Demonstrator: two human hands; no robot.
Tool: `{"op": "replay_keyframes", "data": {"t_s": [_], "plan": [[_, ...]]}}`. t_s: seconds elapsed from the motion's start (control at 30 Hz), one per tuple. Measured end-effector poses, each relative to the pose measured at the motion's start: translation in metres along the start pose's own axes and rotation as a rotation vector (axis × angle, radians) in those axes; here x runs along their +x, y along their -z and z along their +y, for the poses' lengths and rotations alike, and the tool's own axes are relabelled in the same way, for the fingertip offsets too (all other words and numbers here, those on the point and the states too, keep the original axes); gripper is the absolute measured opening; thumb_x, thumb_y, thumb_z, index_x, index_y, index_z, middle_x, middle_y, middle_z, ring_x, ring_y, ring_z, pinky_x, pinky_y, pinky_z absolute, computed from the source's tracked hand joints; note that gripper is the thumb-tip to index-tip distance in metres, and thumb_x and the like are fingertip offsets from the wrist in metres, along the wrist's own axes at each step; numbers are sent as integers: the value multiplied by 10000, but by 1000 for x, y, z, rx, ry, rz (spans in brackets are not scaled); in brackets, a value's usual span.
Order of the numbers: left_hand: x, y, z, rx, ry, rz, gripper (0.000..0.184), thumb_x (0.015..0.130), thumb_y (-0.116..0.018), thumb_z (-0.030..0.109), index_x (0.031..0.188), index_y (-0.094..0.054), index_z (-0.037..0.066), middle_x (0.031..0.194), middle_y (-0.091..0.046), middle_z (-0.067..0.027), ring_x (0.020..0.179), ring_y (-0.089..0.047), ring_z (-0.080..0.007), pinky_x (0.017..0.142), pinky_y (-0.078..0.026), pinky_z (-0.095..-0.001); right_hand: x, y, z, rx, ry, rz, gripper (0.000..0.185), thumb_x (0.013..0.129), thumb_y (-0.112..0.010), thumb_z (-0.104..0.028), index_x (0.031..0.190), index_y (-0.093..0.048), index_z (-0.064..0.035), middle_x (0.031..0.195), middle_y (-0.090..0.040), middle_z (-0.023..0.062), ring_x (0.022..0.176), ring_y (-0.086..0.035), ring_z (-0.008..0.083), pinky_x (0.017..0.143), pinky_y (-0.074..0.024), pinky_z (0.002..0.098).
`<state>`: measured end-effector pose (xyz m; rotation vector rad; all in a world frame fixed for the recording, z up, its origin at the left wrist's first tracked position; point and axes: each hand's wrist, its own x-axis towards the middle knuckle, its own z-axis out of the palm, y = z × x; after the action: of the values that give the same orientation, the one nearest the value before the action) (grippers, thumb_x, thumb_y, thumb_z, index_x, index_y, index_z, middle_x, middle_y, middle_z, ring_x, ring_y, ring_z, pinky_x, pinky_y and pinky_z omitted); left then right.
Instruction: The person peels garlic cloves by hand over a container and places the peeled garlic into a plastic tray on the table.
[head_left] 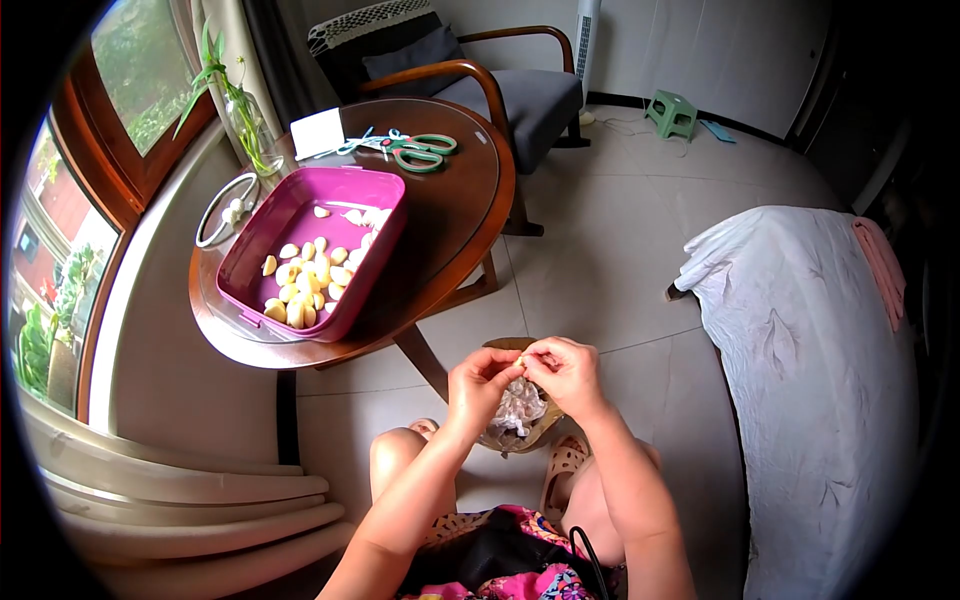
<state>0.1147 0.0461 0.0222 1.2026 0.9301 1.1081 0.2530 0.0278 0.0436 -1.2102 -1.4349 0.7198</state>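
My left hand (480, 388) and my right hand (566, 372) meet in front of me, fingertips pinched together on a small pale garlic clove (520, 362). Fingers cover most of the clove. Right below them, a round tan bin (545, 425) stands on the floor between my feet, with crumpled clear plastic and garlic skins (518, 408) in it. To the left, a magenta plastic tub (300, 180) sits on the round table and holds several peeled cloves (302, 285) in a heap, with whiter ones by its right wall.
The dark wooden table (450, 215) also carries green-handled scissors (425, 152), a white paper (317, 134), a white ring-shaped cable (218, 212) and a glass vase (250, 130) with a plant. An armchair (520, 100), green stool (671, 115) and cloth-covered furniture (800, 330) stand around.
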Motion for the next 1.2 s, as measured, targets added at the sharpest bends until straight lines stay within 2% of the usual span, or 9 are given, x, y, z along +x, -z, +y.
{"op": "replay_keyframes", "data": {"t_s": [0.13,0.23,0.33,0.43,0.83,0.93,1.03,1.13,1.2], "plan": [[0,1,5,-116,67,-27,134,746,-621,-8,876,-595,-23,797,-622,-49,733,-578,-90,686,-470,-208,1,0,-2,36,-5,-15,22,738,-570,58,749,-572,39,715,-587,52,634,-574,88,562,-477,204],[0,2,2,-169,98,-52,154,771,-589,-11,923,-576,-21,836,-617,-69,777,-582,-115,728,-474,-224,0,-4,2,13,-33,47,51,717,-589,6,756,-557,18,678,-603,81,602,-578,98,565,-467,229],[2,5,2,-516,228,-89,169,804,-545,-2,972,-548,-18,886,-607,-93,819,-586,-147,767,-481,-249,0,-7,6,110,-141,89,43,750,-563,3,765,-531,29,664,-591,60,596,-567,87,551,-465,223],[4,5,8,-624,334,-96,178,828,-512,11,1003,-526,-16,924,-596,-113,851,-584,-174,797,-481,-268,1,-6,4,375,-240,63,40,781,-534,-5,774,-519,31,670,-575,42,589,-554,79,543,-467,210],[6,5,5,-610,331,-54,195,810,-532,-3,1006,-536,-9,911,-585,-79,838,-572,-157,778,-486,-258,4,-3,9,482,-359,58,39,798,-507,-18,794,-509,21,680,-543,37,575,-549,81,522,-477,207],[6,5,6,-607,314,5,237,794,-547,-27,1029,-531,4,916,-576,-64,816,-565,-140,755,-482,-240,6,-2,20,309,-443,45,51,755,-536,-17,795,-538,15,681,-586,80,580,-583,137,532,-480,245],[4,3,7,-475,211,29,306,754,-579,-65,1045,-528,16,930,-565,-52,826,-554,-123,763,-472,-231,5,-7,58,-242,-372,-32,106,698,-575,-31,801,-577,-7,727,-618,135,642,-613,237,589,-485,310],[2,1,11,-319,94,67,362,712,-610,-88,1047,-527,20,920,-552,-34,832,-536,-104,772,-459,-220,5,-9,50,-473,-322,-119,141,668,-585,-49,807,-605,-39,786,-610,155,740,-598,307,669,-473,357],[3,0,11,-259,74,71,371,703,-619,-87,1046,-527,20,911,-546,-26,833,-526,-96,774,-453,-216,6,-10,49,-514,-280,-111,162,677,-559,-18,823,-625,-44,765,-605,165,719,-595,311,652,-474,328]]}}
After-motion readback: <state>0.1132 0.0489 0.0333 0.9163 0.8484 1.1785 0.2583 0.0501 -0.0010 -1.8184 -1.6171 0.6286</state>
